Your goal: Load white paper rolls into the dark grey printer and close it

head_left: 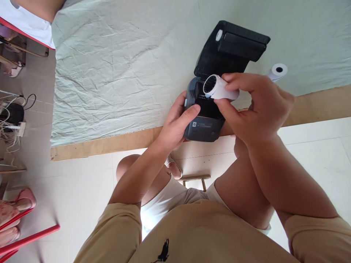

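My left hand (179,120) grips the left side of a dark portable label printer (204,129), thumb resting on its inner edge. The printer's lid (233,47) stands flipped up toward the far side, showing a white round piece inside its left edge. Between the thumb and fingers of my right hand (255,102) is a small white paper roll (219,87) with a wide hollow core. That roll is tilted over the printer's compartment and covers part of it. A second white paper roll (279,70) with a dark core lies on the cloth beyond my right hand.
A pale green wrinkled cloth (115,73) covers the table, whose wooden edge (109,144) runs in front of me. Tangled cables (11,124) lie at the left. Another person's pink-shod foot (24,199) and red bars (33,239) show at lower left; another person's arm (41,7) is at upper left.
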Motion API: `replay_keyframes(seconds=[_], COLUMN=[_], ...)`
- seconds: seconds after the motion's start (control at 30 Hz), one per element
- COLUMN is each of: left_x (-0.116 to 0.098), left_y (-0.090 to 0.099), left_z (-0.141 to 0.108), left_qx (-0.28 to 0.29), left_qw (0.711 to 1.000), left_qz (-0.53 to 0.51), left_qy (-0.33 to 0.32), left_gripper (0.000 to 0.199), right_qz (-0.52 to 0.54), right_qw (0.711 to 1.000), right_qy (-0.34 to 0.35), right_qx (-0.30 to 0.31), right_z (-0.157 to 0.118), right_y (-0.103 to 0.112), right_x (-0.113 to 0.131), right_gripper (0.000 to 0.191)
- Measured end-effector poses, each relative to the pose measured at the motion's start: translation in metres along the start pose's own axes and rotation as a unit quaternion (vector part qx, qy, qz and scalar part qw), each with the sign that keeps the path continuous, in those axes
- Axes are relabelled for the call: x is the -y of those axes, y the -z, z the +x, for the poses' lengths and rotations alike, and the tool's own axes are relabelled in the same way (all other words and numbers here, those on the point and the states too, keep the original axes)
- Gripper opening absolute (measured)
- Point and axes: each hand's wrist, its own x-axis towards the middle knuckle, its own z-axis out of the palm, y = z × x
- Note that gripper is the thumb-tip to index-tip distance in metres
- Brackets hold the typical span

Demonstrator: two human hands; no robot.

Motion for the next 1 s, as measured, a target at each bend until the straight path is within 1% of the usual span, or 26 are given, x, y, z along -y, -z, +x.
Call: replay_keyframes(seconds=[0.13,0.27,0.33,0.43,0.53,0.6,0.7,0.77,0.8,0.87,0.9,0.93,0.97,1.0], left_x=[0.0,0.001,0.002,0.003,0.004,0.003,0.002,0.003,0.005,0.012,0.017,0.021,0.026,0.029], left_y=[-0.002,-0.003,-0.003,0.0,0.003,0.003,0.003,0.004,0.005,0.011,0.015,0.02,0.025,0.029], left_z=[-0.001,-0.001,0.0,0.002,0.002,0.002,-0.001,-0.001,0.0,0.006,0.01,0.015,0.019,0.023], left_qx=[-0.012,-0.019,-0.015,-0.007,-0.005,-0.007,-0.004,0.004,0.005,0.007,0.017,0.047,0.067,0.079], left_qw=[1.0,1.0,1.0,1.0,0.999,0.999,0.999,0.998,0.998,0.998,0.997,0.995,0.993,0.992], left_qz=[0.003,0.0,0.001,0.002,0.013,0.019,0.031,0.038,0.039,0.039,0.041,0.044,0.05,0.056], left_qy=[0.004,-0.001,-0.007,-0.027,-0.039,-0.042,-0.042,-0.041,-0.043,-0.052,-0.062,-0.076,-0.082,-0.081], left_gripper=[0.058,0.056,0.053,0.053,0.052,0.051,0.056,0.06,0.061,0.066,0.075,0.09,0.1,0.104], right_qz=[-0.015,-0.007,-0.014,-0.018,0.016,0.043,0.074,0.099,0.112,0.125,0.123,0.116,0.108,0.106], right_qw=[0.999,0.999,0.998,0.993,0.988,0.985,0.982,0.982,0.982,0.979,0.975,0.973,0.975,0.978], right_qy=[0.033,0.046,0.061,0.115,0.155,0.168,0.175,0.162,0.147,0.126,0.121,0.114,0.104,0.093], right_qx=[0.013,0.023,0.007,-0.03,-0.013,-0.001,-0.009,-0.022,-0.039,-0.102,-0.137,-0.161,-0.166,-0.154], right_z=[-0.001,0.002,0.003,0.0,-0.005,-0.007,-0.007,-0.006,-0.005,-0.003,-0.003,-0.002,-0.002,-0.001], right_y=[-0.001,0.001,0.002,0.001,-0.001,-0.003,-0.003,-0.003,-0.003,-0.006,-0.007,-0.009,-0.012,-0.013], right_x=[-0.003,0.0,0.005,0.013,0.018,0.018,0.017,0.013,0.011,0.001,-0.004,-0.011,-0.017,-0.023], right_gripper=[0.008,0.023,0.025,0.025,0.023,0.022,0.021,0.018,0.016,0.01,0.014,0.026,0.041,0.055])
